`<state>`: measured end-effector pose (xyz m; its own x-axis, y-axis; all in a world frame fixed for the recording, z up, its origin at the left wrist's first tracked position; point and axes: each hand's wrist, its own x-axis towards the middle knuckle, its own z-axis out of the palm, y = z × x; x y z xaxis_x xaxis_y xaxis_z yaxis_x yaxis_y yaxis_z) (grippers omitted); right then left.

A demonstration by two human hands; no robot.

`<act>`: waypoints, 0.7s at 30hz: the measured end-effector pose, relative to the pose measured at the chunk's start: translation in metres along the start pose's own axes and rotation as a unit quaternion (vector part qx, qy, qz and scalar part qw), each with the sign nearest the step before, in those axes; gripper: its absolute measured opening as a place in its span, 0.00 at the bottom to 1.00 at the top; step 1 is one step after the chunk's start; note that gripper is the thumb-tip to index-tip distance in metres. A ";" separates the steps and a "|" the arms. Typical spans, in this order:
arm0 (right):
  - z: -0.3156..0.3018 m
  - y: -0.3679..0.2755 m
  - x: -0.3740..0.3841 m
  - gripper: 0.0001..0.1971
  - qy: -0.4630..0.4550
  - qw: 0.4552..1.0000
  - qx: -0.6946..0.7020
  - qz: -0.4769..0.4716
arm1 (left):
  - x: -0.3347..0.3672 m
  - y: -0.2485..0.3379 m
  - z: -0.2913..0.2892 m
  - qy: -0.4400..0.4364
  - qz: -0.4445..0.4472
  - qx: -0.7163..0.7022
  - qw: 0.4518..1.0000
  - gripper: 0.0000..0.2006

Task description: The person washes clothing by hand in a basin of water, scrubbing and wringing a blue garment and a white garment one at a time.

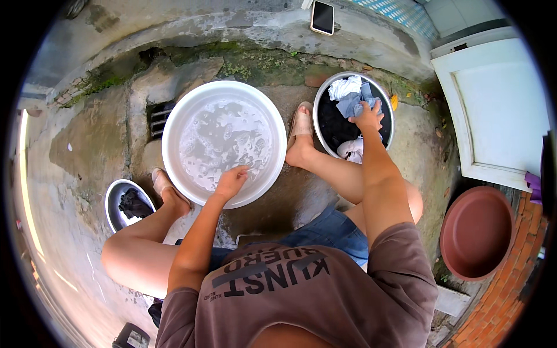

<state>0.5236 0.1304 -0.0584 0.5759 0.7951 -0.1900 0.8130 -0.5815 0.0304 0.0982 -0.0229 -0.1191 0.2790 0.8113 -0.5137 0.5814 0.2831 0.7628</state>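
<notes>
A large white basin of foamy water stands between my feet. Over its near inner side is my left hand, its fingers loosely curled together and no cloth showing in them. To the right, a round metal basin holds a heap of laundry. My right hand reaches into it, fingers bent around a grey-blue garment. Beside that garment lie a white cloth at the far side, black clothes, and a pale garment near my wrist.
A small metal basin with dark cloth sits beyond my left foot. A reddish-brown tub is at the right, below a white door panel. A phone lies on the far ledge. A drain grate adjoins the white basin.
</notes>
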 end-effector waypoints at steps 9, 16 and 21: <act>-0.005 0.039 0.038 0.17 0.325 0.788 0.512 0.106 | 0.022 0.022 -0.001 -0.006 0.001 -0.158 0.987 0.14; -0.142 -0.020 -0.003 0.12 0.318 0.665 0.674 -0.047 | 0.024 0.088 -0.017 0.008 0.013 -0.252 0.968 0.15; -0.229 -0.071 -0.102 0.06 0.126 0.607 0.744 -0.250 | 0.011 0.150 -0.044 0.031 0.128 -0.316 0.940 0.23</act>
<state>0.4265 0.1298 0.1837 0.4374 0.8280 0.3510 0.0214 0.3806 -0.9245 0.1549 0.0515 0.0070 0.2909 0.9170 -0.2730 -0.0744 0.3061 0.9491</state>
